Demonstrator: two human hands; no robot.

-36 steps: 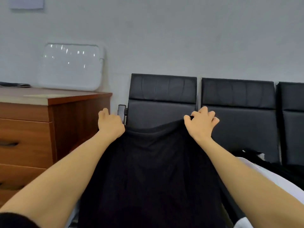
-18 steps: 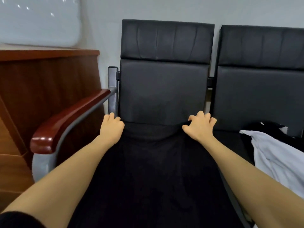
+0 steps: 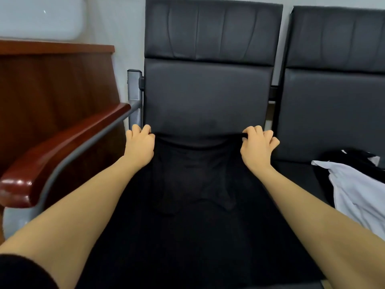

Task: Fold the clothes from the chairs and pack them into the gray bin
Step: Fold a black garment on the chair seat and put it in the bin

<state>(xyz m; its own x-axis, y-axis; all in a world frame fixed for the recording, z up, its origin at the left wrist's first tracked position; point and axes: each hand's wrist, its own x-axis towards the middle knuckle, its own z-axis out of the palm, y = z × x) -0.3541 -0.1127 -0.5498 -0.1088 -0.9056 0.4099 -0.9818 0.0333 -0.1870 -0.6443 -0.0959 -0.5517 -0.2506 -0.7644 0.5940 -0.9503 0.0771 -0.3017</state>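
A black garment (image 3: 195, 197) lies spread over the seat of the left black chair (image 3: 208, 94), its top edge near the foot of the backrest. My left hand (image 3: 139, 144) grips the garment's top left corner with curled fingers. My right hand (image 3: 257, 146) pinches the top right corner, fingers curled round the hem. Both arms reach forward over the cloth. On the neighbouring chair's seat sits a white garment (image 3: 358, 195) with a black one (image 3: 352, 156) behind it. The gray bin is not in view.
A glossy red-brown wooden armrest (image 3: 62, 147) on a grey metal frame bounds the chair's left side. Beyond it stands a wooden cabinet (image 3: 52, 80) with a white panel (image 3: 39, 17) leaning on the wall. The second black chair (image 3: 337, 80) adjoins on the right.
Both hands have brought the black garment down from in front of the backrest onto the seat and spread it wider apart. The view has tilted downward and closer to the chair.
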